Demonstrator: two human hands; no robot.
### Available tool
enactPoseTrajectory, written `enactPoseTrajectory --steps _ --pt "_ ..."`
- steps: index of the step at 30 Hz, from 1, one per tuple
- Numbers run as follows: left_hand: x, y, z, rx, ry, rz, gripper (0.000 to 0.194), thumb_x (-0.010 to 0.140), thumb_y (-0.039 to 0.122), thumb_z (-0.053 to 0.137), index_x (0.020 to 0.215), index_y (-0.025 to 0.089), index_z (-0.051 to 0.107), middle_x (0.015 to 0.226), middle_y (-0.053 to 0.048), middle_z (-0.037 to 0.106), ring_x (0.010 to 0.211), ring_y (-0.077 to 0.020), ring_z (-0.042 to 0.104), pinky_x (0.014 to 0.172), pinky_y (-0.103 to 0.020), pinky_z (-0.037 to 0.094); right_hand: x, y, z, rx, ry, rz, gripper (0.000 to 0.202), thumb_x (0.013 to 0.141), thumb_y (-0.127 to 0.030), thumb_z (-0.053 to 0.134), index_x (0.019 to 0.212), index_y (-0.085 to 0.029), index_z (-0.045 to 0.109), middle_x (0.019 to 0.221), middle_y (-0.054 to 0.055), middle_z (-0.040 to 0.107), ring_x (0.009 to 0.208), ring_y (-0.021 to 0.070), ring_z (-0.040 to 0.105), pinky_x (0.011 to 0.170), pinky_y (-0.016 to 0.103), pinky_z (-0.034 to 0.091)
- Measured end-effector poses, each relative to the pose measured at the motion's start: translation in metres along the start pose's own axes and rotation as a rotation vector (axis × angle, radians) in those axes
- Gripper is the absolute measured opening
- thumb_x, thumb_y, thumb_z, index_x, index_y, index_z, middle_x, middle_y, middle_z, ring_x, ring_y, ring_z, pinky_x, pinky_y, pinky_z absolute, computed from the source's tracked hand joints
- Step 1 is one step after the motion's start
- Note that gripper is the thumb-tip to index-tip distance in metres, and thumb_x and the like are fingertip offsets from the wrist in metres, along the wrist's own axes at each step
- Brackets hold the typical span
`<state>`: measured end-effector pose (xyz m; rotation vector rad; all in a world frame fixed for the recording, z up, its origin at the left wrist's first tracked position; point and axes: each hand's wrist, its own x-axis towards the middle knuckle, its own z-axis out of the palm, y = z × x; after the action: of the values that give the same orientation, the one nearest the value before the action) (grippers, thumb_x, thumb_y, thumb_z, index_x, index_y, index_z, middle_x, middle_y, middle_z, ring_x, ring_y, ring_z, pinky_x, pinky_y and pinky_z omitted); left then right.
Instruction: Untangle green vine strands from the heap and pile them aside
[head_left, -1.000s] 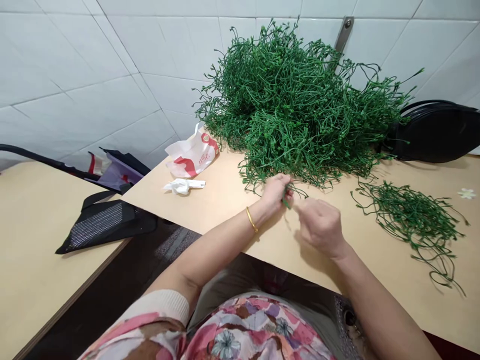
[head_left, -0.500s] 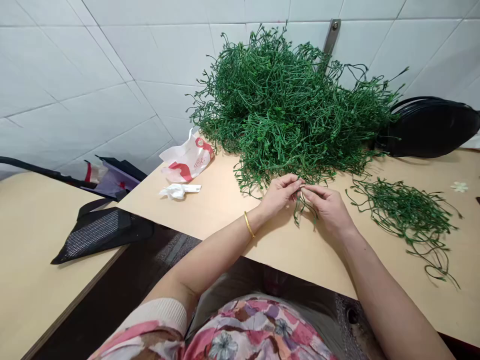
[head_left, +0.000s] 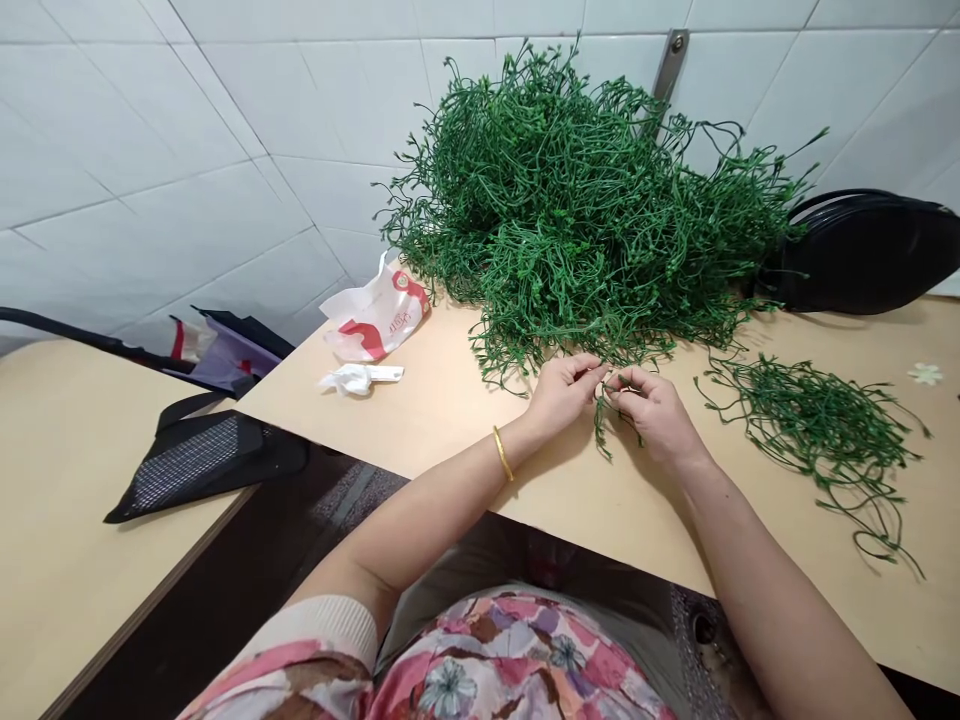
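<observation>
Thin green stems (head_left: 601,428) are being pinched in the fingers of the right hand (head_left: 658,415), over the tabletop (head_left: 465,420), and just beside them the fingers of the left hand (head_left: 562,392) are being held bent together, though whether a stem is being gripped there cannot be told; beyond, a big green heap (head_left: 577,210) is being seen, a smaller pile (head_left: 825,415) to the right

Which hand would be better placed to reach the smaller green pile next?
Probably the right hand: the smaller green pile lies on its side, while the left hand is farther off. The right does seem to pinch some green strands, though.
</observation>
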<state>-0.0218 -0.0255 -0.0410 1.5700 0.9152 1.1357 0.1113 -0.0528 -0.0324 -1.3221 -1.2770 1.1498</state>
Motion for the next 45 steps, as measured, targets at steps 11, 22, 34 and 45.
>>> enactPoseTrajectory --steps 11,22,34,45 --pt "0.004 -0.009 0.001 0.023 -0.045 0.034 0.028 0.079 0.030 0.050 0.056 0.014 0.048 0.057 0.003 0.040 0.059 -0.0085 0.036 0.057 -0.023 0.029 0.007 0.011 0.003 0.037 -0.097 -0.084 0.013 0.063 -0.025 0.060 0.073 -0.017 0.061 0.076 0.001 0.061 0.073 0.0147 0.053 0.071 0.030 0.041" --pt "-0.002 0.004 0.011 -0.041 0.033 -0.028 0.030 0.079 0.021 0.053 0.052 0.016 0.041 0.052 0.004 0.036 0.055 -0.0074 0.034 0.055 -0.023 0.027 0.007 0.006 0.000 -0.230 0.131 -0.117 0.008 0.061 -0.026 0.055 0.062 -0.020 0.049 0.056 -0.004 0.047 0.052 0.0105 0.039 0.051 0.026 0.032" --pt "-0.001 0.002 0.008 -0.037 0.029 -0.119 0.031 0.081 0.024 0.052 0.055 0.017 0.038 0.051 0.004 0.038 0.051 -0.0068 0.034 0.053 -0.023 0.027 -0.002 0.003 0.002 -0.697 0.117 -0.471 0.007 0.073 -0.017 0.047 0.075 -0.019 0.053 0.075 0.004 0.054 0.060 0.0143 0.045 0.057 0.029 0.033" --pt "-0.005 0.009 0.009 -0.279 -0.024 -0.209 0.014 0.071 0.020 0.060 0.067 0.016 0.048 0.055 0.005 0.043 0.048 -0.0050 0.038 0.050 -0.022 0.029 0.010 0.012 -0.003 0.001 0.027 -0.095 0.013 0.064 -0.026 0.060 0.072 -0.021 0.050 0.062 -0.004 0.047 0.053 0.0102 0.041 0.051 0.025 0.034"
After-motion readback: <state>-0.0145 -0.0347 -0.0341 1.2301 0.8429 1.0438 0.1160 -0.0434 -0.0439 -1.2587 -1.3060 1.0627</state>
